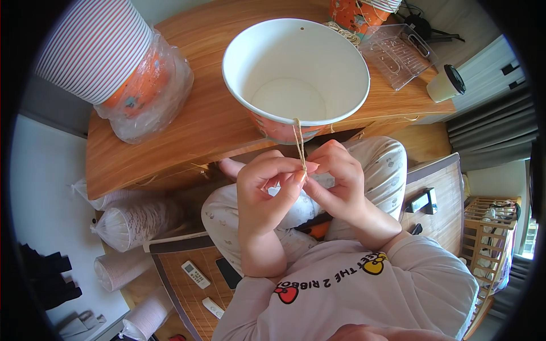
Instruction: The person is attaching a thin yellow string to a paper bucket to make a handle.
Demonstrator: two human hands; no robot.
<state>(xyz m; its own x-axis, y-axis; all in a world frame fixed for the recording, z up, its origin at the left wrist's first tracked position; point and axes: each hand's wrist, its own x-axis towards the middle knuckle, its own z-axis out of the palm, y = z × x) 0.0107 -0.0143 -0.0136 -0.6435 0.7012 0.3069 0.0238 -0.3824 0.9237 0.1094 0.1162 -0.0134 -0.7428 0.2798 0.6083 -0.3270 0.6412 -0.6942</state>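
Observation:
A large paper bucket (327, 59), white inside and orange outside, stands at the front edge of the wooden desk with its mouth up. From a point at its near rim, a loop of tan twine (300, 139) stretches down toward me. My left hand (264, 190) pinches the twine's lower end between thumb and forefinger. Right beside it, my right hand (341, 182) closes its fingertips on the same end, nearly touching the left ones. Any knot there is too small and too covered by the fingers to make out. Both hands hang above my lap, in front of the desk.
A tall stack of paper buckets (94, 48), partly in clear plastic, leans at the desk's left. Farther right are a twine bundle (344, 34), a clear plastic tray (392, 62) and a lidded cup (446, 85). Bagged stacks (136, 224) and a remote control (195, 274) lie below.

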